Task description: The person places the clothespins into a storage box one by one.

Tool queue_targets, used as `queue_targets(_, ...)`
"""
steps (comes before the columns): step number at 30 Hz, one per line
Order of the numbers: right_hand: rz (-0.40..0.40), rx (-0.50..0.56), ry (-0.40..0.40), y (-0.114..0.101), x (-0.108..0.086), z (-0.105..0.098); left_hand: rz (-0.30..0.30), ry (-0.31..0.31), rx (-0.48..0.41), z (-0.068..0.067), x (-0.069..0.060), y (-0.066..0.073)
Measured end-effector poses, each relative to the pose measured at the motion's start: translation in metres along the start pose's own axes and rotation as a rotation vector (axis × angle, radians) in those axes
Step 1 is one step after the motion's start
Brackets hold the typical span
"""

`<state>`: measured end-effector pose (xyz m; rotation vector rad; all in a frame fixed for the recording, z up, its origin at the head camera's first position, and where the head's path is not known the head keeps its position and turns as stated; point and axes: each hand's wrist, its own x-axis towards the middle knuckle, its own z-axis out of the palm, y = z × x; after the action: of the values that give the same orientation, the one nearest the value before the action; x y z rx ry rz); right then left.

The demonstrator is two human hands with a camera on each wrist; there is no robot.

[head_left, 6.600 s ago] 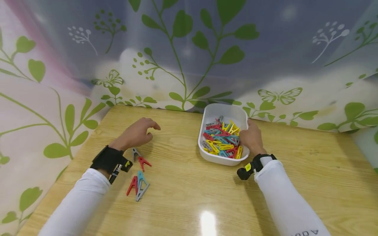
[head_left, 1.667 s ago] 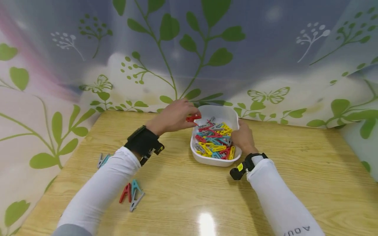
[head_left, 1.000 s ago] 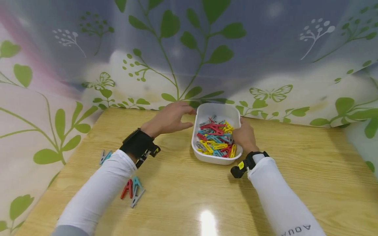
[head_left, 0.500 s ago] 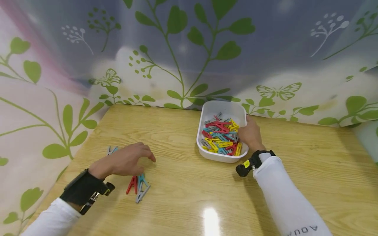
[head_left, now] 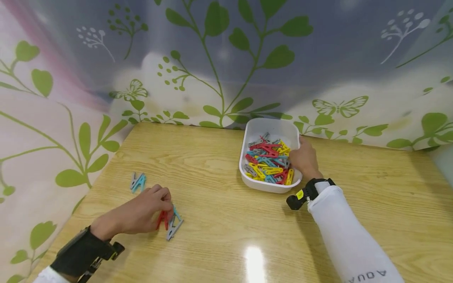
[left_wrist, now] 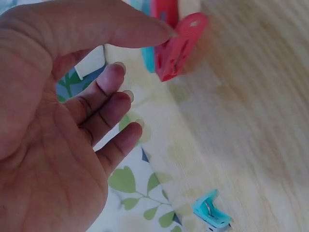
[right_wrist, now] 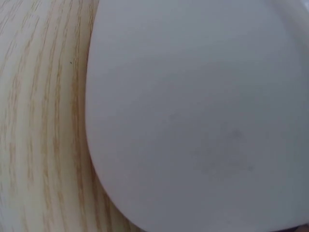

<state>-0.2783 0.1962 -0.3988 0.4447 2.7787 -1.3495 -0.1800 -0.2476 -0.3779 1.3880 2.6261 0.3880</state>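
My left hand (head_left: 141,210) is low over the table, thumb and forefinger pinching a red clothespin (head_left: 162,220). In the left wrist view the thumb tip lies against that red clothespin (left_wrist: 181,50); the forefinger is mostly hidden and the other fingers are loosely bent. A blue clothespin (head_left: 177,213) and a grey clothespin (head_left: 174,229) lie right beside it. My right hand (head_left: 305,157) grips the right rim of a white plastic tub (head_left: 269,187) holding many red, yellow, blue and grey clothespins. Only the tub's white wall (right_wrist: 193,121) fills the right wrist view.
Farther left on the wooden table (head_left: 212,236) lie another grey clothespin (head_left: 133,181) and a blue clothespin (head_left: 140,182). A leaf-patterned cloth (head_left: 198,70) rises behind the table, close to the tub's back edge, and along the left side.
The left hand put a red clothespin into the tub, then came back left and down to the nearer cluster, where it now pinches another red one. The right hand has stayed on the tub.
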Motion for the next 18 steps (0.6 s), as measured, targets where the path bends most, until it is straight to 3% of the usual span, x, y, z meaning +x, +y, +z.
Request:
queue_targets(8,0.015,-0.009,-0.001,-0.001,0.000,-0.001,-0.051,0.017,0.103,0.004,-0.011,0.002)
queue_targets(18,0.023,-0.004,-0.017,-0.001,0.000,-0.001,-0.090,0.037,0.125,0.007,-0.015,0.005)
